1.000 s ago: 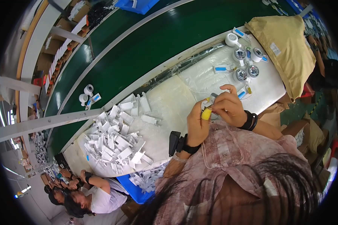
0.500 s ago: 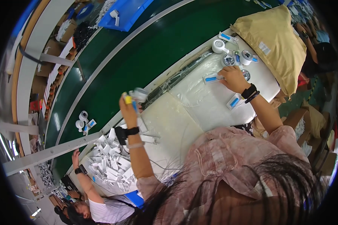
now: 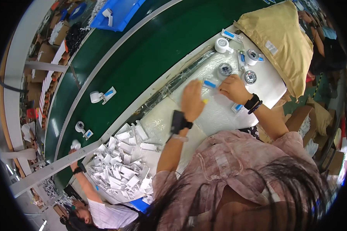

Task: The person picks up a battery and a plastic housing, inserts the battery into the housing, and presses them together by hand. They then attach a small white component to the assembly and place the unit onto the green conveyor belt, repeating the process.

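My right hand (image 3: 235,90) has its fingers bent and pinched at the end of a white handle casing with a blue cylindrical cell (image 3: 209,83) inside. A round fan head with exposed insides (image 3: 225,69) lies just above those fingers. My left hand (image 3: 192,101), somewhat blurred, hovers just left of the casing with fingers stretched and nothing visible in it. Something yellow shows at its thumb. Another casing with a blue cell (image 3: 237,107) lies below my right hand, partly hidden. More fan heads, one with a white grille (image 3: 222,45), lie at the worktop's far end.
A green conveyor belt (image 3: 142,65) runs alongside, carrying a white fan assembly (image 3: 97,97) and a blue bin (image 3: 121,17). White plastic casings (image 3: 119,165) are heaped at the left. A tan sack (image 3: 277,42) stands at the right. A co-worker's arm (image 3: 86,184) reaches toward the belt.
My left hand has come back rightward from the belt edge, without the white piece it held. A fan assembly now lies on the belt there. My right hand has shifted slightly down and left.
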### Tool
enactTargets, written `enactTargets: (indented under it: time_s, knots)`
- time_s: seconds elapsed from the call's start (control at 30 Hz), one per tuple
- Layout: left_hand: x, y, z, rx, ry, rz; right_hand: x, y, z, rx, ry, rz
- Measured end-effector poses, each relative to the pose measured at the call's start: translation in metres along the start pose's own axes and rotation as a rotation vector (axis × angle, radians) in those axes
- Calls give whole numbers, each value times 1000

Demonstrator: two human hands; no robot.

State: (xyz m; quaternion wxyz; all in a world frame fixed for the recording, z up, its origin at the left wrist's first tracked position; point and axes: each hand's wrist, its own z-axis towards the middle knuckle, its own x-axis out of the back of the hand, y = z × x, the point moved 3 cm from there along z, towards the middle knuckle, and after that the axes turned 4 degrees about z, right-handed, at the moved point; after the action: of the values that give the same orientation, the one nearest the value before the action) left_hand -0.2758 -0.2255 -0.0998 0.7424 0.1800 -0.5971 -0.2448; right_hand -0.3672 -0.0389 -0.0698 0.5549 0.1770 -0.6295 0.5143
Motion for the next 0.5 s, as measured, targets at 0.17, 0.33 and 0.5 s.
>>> enactTargets:
  time_s: [0.17, 0.33, 0.5]
  knots:
    - [-29, 17, 18, -95, -115, 125, 2, -42, 1, 161, 38, 236]
    - [-27, 17, -6, 37, -478, 156, 2, -41, -5, 119, 93, 376]
    - [6, 36, -49, -157, -262, -136, -8, -44, -19, 202, 66, 322]
